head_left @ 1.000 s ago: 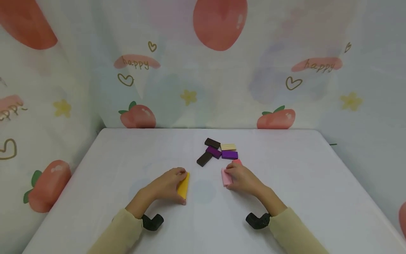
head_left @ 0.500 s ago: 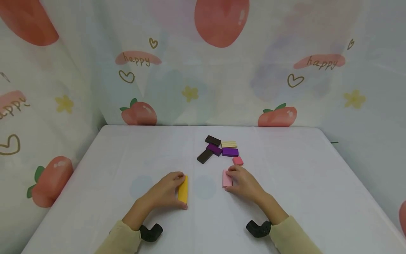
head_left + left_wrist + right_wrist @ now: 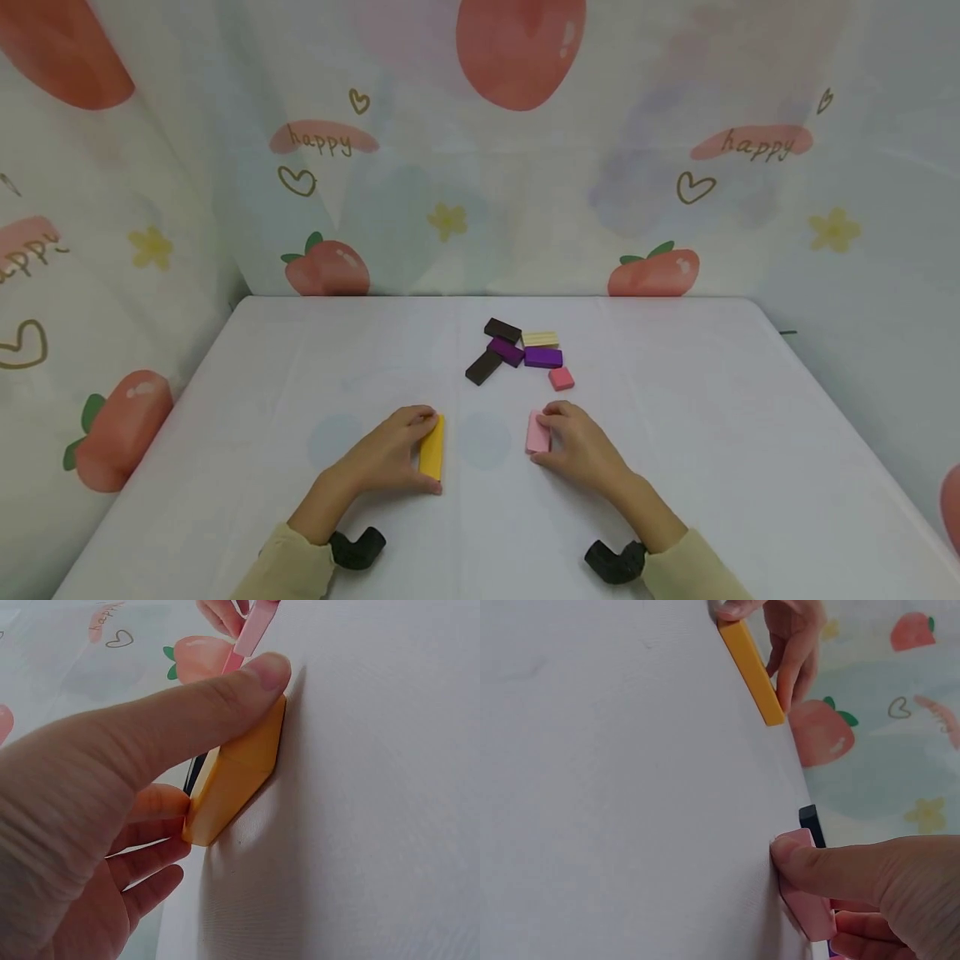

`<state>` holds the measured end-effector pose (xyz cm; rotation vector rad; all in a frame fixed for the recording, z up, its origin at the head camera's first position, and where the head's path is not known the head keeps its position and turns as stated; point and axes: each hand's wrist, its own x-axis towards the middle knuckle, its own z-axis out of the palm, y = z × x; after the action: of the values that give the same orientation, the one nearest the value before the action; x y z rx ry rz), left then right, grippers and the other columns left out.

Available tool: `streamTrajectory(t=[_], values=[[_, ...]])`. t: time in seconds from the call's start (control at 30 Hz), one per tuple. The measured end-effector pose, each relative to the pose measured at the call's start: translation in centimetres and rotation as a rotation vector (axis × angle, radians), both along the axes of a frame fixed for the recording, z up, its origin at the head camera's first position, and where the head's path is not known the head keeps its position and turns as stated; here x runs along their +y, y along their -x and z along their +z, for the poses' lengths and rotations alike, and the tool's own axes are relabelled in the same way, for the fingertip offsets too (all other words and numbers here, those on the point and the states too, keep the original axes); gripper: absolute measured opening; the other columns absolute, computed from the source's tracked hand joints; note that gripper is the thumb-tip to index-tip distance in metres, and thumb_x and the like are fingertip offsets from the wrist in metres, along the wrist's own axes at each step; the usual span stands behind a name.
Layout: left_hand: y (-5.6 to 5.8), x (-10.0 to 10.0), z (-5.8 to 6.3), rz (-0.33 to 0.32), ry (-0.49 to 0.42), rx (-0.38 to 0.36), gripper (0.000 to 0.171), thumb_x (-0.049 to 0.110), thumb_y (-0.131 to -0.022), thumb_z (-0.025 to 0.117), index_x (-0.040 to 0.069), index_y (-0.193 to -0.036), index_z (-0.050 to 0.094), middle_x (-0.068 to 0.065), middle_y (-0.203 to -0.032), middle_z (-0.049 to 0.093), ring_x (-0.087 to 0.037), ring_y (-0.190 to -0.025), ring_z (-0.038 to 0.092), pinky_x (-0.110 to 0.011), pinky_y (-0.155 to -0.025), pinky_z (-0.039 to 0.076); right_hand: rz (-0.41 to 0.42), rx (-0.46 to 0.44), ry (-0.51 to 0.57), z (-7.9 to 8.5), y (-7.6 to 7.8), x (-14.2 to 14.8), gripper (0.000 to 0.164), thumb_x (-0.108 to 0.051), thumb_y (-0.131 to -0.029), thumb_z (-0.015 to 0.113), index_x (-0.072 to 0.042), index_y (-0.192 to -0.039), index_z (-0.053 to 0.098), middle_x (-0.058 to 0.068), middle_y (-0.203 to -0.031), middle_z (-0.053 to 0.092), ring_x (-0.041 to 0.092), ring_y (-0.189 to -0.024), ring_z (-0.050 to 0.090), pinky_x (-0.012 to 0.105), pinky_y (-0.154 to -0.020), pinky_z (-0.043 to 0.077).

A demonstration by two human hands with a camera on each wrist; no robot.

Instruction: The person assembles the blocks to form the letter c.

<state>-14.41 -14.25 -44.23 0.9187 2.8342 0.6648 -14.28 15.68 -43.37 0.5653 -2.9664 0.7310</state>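
Note:
On the white table, my left hand [image 3: 386, 450] grips a yellow block [image 3: 432, 448] by its two ends, thumb at the near end and fingers at the far one. The left wrist view shows the thumb [image 3: 255, 682] across one end of that block, low over the table. To the right, my right hand [image 3: 588, 446] pinches a pale pink block [image 3: 537, 433] the same way between thumb and fingers. In the right wrist view the pink block [image 3: 808, 904] is close over the tabletop, tilted. A gap separates the two held blocks.
Behind the hands lies a loose cluster: two dark brown blocks [image 3: 483, 367], two purple blocks [image 3: 543, 357] and a cream ridged block [image 3: 540, 339]. A small coral block [image 3: 561, 379] lies just beyond my right hand. A printed fabric backdrop [image 3: 480, 242] rises behind the table.
My right hand has drawn the pink block slightly nearer to me, uncovering the coral block. The yellow block has come a little nearer and turned slightly in my left hand.

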Motion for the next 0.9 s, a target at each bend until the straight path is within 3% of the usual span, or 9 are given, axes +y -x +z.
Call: streamTrajectory(t=[0.27, 0.47, 0.67, 0.9], values=[[-0.7, -0.3, 0.0, 0.004, 0.002, 0.010, 0.096, 0.056, -0.064, 0.076, -0.002, -0.134, 0.045, -0.008, -0.136, 0.040, -0.023, -0.125, 0.036, -0.036, -0.102, 0.033, -0.004, 0.048, -0.013, -0.1, -1.1, -0.2, 0.057, -0.025, -0.065, 0.084, 0.005, -0.110, 0.065, 0.012, -0.109, 0.057, 0.024, -0.100, 0.052, 0.036, -0.087, 0.047], [-1.1, -0.5, -0.8, 0.004, -0.056, 0.052, 0.096, 0.057, -0.065, 0.074, -0.002, -0.134, 0.044, -0.008, -0.136, 0.040, -0.020, -0.125, 0.035, -0.034, -0.102, 0.033, 0.008, 0.079, 0.006, -0.3, -1.8, -0.2, 0.053, -0.023, -0.067, 0.083, 0.006, -0.108, 0.065, 0.015, -0.110, 0.055, 0.026, -0.100, 0.051, 0.039, -0.088, 0.047], [-1.0, -0.8, -1.9, -0.007, -0.116, 0.111, 0.095, 0.058, -0.067, 0.072, -0.002, -0.134, 0.043, -0.008, -0.138, 0.039, -0.018, -0.127, 0.033, -0.033, -0.102, 0.032, -0.026, 0.053, -0.010, -0.3, -2.6, -0.5, 0.052, -0.021, -0.070, 0.079, 0.006, -0.112, 0.063, 0.017, -0.111, 0.054, 0.029, -0.103, 0.049, 0.042, -0.089, 0.045], [-1.1, -0.9, -2.6, 0.000, -0.201, 0.103, 0.096, 0.060, -0.066, 0.072, -0.001, -0.134, 0.043, -0.006, -0.139, 0.039, -0.015, -0.128, 0.031, -0.033, -0.102, 0.033, -0.027, 0.104, 0.007, -0.9, -4.6, -1.7, 0.046, -0.023, -0.070, 0.079, 0.003, -0.104, 0.065, 0.014, -0.104, 0.054, 0.027, -0.096, 0.050, 0.040, -0.084, 0.047]])
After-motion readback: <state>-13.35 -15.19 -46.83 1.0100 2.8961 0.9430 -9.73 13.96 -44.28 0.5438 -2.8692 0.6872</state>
